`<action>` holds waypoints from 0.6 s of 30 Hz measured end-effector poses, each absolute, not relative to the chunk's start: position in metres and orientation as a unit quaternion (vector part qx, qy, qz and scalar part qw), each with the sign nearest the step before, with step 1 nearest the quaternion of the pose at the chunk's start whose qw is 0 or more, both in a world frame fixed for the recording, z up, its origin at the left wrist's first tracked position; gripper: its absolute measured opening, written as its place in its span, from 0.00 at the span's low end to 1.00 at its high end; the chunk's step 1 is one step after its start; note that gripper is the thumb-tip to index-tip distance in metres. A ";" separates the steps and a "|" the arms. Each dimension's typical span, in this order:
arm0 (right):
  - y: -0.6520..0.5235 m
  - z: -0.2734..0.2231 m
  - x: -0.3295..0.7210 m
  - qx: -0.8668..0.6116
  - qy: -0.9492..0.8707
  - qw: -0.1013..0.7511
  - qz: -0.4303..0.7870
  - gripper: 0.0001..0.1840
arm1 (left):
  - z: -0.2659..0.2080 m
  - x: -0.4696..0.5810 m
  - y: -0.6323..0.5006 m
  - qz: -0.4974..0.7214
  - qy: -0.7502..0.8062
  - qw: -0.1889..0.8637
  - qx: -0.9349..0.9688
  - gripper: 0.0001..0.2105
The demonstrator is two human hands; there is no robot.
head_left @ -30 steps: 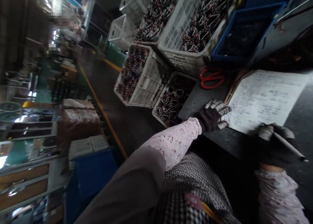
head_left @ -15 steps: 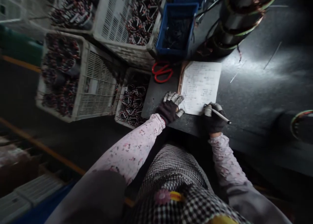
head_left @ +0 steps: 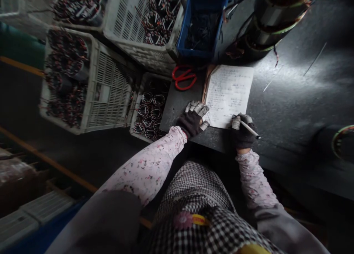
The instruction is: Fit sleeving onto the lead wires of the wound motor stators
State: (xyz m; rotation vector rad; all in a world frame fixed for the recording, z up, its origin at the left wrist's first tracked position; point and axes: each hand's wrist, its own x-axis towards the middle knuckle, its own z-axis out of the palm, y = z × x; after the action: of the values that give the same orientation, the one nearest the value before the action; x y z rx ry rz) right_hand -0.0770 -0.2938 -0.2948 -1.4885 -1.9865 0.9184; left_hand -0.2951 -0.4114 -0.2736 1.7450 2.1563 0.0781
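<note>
Hands barely shifted: left hand (head_left: 193,118) flat on notebook (head_left: 228,95), right hand (head_left: 242,132) seemingly gripping pen (head_left: 249,129).

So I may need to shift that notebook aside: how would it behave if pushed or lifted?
The notebook looks thin and paper-paged, so probably light and floppy when lifted. It lies flat on the dark table, likely sliding easily. The left hand presses its edge, perhaps to keep it from shifting.

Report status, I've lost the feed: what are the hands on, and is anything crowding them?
Left hand flat on the notebook edge. Right hand gripping a pen at the page's lower corner. Red scissors beside the notebook, clear of both hands.
</note>
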 end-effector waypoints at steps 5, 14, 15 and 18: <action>-0.293 -0.294 -0.078 -0.546 -0.730 0.237 0.336 0.19 | -0.273 -0.295 -0.411 0.018 0.767 0.185 0.614 0.36; -0.293 -0.295 -0.076 -0.551 -0.732 0.236 0.324 0.18 | -0.270 -0.295 -0.410 0.036 0.766 0.195 0.611 0.36; -0.293 -0.297 -0.075 -0.550 -0.732 0.238 0.324 0.18 | -0.270 -0.294 -0.410 0.039 0.766 0.194 0.611 0.36; -0.292 -0.299 -0.074 -0.542 -0.726 0.254 0.338 0.20 | -0.268 -0.294 -0.410 0.039 0.765 0.196 0.612 0.35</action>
State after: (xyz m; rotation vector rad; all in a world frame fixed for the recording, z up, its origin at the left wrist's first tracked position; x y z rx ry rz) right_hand -0.0741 -0.2922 -0.2990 -1.4716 -1.9740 0.9188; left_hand -0.2942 -0.4095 -0.2680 1.7137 2.1437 0.1098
